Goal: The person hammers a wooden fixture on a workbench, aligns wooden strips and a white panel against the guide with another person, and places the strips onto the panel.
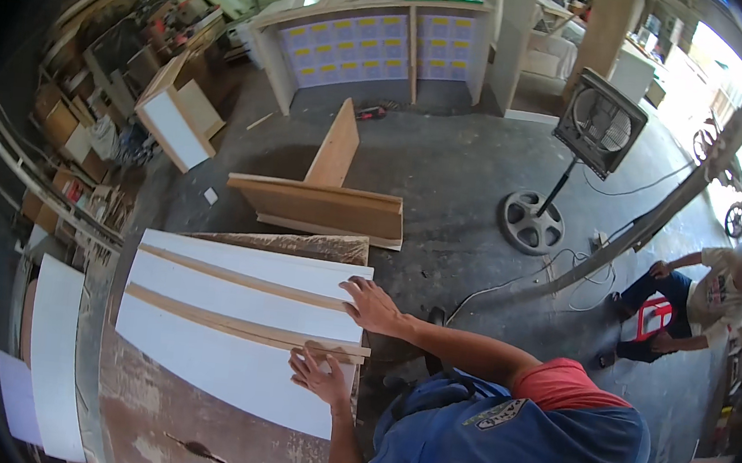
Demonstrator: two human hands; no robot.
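A white panel point(225, 360) lies on a worn brown worktop point(141, 397), with narrow wooden strips across it. My left hand point(321, 377) rests with spread fingers at the near end of the lower strips point(211, 316), which lie close together. Farther up, my right hand point(373, 308) reaches over the panel's right edge, its fingers apart at the end of the upper strip point(233, 276). The strip's end is partly hidden by the fingers. Neither hand is wrapped around anything.
Beyond the worktop, joined wooden boards point(320, 209) stand on the floor. A pedestal fan point(600, 124) with trailing cables stands at right, near a seated person point(713, 300). A box-like cabinet piece point(176, 119) and white boards point(55, 353) are at left; a large cabinet frame point(371, 4) stands behind.
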